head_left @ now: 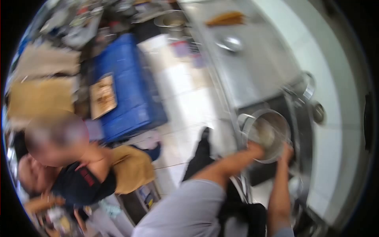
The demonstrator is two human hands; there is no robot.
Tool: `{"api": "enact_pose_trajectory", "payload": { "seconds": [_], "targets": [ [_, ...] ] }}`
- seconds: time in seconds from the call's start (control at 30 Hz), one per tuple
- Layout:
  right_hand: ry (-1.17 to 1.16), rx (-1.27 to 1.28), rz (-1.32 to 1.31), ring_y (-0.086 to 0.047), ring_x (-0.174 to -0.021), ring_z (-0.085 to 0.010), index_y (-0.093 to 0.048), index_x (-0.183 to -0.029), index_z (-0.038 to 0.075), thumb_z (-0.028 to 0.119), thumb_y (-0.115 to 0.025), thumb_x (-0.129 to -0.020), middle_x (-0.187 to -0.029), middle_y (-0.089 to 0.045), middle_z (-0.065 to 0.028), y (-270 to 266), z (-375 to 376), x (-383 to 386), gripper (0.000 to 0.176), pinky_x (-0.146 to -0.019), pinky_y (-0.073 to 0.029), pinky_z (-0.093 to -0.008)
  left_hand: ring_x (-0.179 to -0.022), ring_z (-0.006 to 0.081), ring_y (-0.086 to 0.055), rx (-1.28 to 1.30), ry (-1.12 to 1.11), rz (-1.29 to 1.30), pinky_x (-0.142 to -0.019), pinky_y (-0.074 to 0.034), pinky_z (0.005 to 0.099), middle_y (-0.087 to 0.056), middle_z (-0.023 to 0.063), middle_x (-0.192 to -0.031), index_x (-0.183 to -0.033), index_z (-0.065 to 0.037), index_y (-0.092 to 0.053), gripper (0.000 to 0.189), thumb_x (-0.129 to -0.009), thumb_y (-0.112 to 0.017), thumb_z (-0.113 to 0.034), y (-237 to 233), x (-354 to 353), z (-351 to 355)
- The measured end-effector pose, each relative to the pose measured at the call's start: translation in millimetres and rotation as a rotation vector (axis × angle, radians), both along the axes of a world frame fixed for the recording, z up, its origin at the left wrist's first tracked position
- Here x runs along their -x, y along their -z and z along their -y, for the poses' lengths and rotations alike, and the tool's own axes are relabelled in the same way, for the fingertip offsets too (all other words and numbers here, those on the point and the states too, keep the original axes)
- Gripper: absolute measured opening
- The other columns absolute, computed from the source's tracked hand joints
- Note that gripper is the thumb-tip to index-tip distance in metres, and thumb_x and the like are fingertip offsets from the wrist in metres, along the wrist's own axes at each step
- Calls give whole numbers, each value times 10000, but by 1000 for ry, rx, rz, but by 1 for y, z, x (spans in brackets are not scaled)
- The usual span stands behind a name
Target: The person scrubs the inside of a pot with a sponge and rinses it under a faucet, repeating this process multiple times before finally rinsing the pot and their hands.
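You had both hands at a wide metal pot (pixel 282 120) in the right half of the frame, over a dark area of the metal surface (pixel 256 65). Your right hand (pixel 287 153) was closed on the pot's rim at its lower right. Your left hand (pixel 256 151) was at the lower left of the rim, touching the pot; blur hid its fingers, so whether it gripped the rim cannot be told. The pot's mouth faced you, and something pale (pixel 265 134) showed inside, too blurred to make out.

Just above and to the right of the pot, a shiny metal piece with a curved rim (pixel 310 86) stood near the wall. Farther up the surface lay a round, shiny metal item (pixel 230 42), and beyond it, near the top of the frame, a long orange-brown item (pixel 226 18).

Left of the surface ran the pale tiled floor (pixel 183 87). In the left half of the frame was a large blue box (pixel 132 79), with a brown tray (pixel 103 96) on top near its left edge. At the lower left, a person in a dark top (pixel 81 183) was apart from you, beside a mustard-coloured cloth (pixel 132 168).
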State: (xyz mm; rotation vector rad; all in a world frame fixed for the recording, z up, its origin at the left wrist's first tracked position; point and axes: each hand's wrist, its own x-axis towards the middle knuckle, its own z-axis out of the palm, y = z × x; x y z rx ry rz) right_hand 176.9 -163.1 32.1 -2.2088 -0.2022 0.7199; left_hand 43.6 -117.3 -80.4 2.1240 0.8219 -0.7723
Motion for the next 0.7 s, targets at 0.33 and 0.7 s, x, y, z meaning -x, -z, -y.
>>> {"api": "enact_pose_trajectory", "payload": {
  "seconds": [0.33, 0.7],
  "targets": [
    [94, -217, -123, -657, -992, -313, -610, -1178, -118, 308, -732, -788, -1144, -647, -224, 23, -10, 0, 590, -869, -526, -416, -1208, 326, -595, -264, 321, 594, -1003, -441, 470, -641, 167, -1279, -1258, -128, -662, 482, -844, -590, -364, -66, 79, -65],
    [158, -113, -47, -653, -999, -304, -633, -1174, -116, 360, -733, -798, -1163, -651, -195, 50, -3, 3, 615, -863, -520, -418, -1217, 297, -597, 394, -262, 486, -1015, -448, 462, -644, 160, -1288, -1233, -77, -679, 535, -792, -628, -375, -106, 39, -22]
  ]
}}
